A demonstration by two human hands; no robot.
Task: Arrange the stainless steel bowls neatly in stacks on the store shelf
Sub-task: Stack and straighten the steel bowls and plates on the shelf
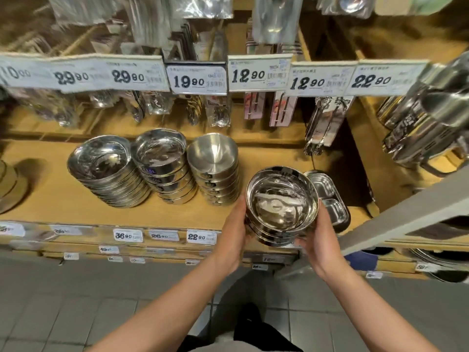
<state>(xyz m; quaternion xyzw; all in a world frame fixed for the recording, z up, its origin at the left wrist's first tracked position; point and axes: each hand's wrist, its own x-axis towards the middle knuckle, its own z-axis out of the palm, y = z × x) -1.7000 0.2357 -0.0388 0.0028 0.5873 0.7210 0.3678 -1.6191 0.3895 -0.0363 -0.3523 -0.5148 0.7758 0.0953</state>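
Here, both hands hold a short stack of stainless steel bowls (281, 204) at the front edge of the wooden shelf (50, 189), at about four o'clock from the middle of the picture. The left hand (234, 232) cups the stack's left side, palm against the bowl walls, its fingers wrapped under and out of sight. The right hand (318, 240) clasps the right side from below, thumb lying up along the rim and the fingers curled beneath the lowest bowl. The stack tilts a little toward the camera, so the mirror-bright inside of the top bowl shows.

At nine to ten o'clock from the held stack, three more stacks stand in a row on the shelf board. The leftmost stack (106, 171) leans over, its bowls fanned toward the front. The middle stack (163, 163) touches it and carries dark labels on the bowl sides. The brushed-finish stack (214, 166) stands just beside that one, upright, near the left hand but apart from it.

Just behind the held bowls at two o'clock lies a divided steel tray (332, 201). Along the upper rail at twelve o'clock hangs a line of price tags (198, 80), with packaged cutlery (218, 110) dangling behind them. Steel mugs (426, 128) crowd the right edge at three o'clock.
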